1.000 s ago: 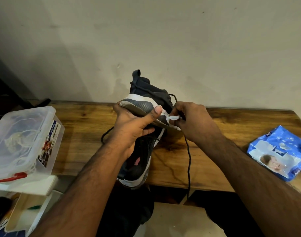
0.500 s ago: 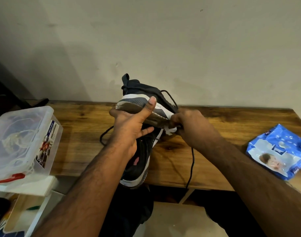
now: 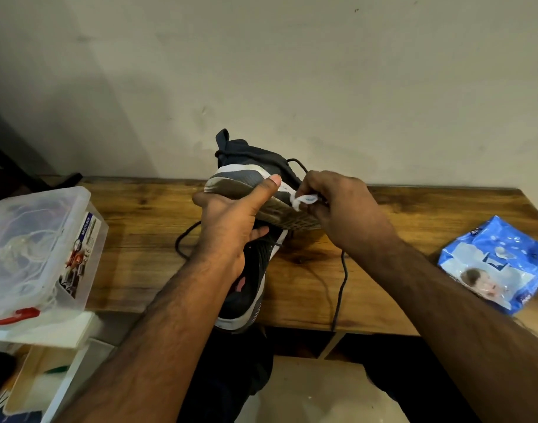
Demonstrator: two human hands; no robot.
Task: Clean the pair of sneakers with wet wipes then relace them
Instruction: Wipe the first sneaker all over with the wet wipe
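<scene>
**While wiping, the shoe could slip**

While my left hand grips the raised sneaker at table centre, my right hand pinches a wipe at three o'clock of the sole. I judge hard rubbing could twist it loose, or snag the dangling lace.

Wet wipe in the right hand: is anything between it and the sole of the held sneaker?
Nothing visible. The right hand pinches the wet wipe right at the sole edge of the sneaker, which the left hand holds up, thumb across the sole to the left of the wipe. The dangling lace hangs below, clear of it.
</scene>
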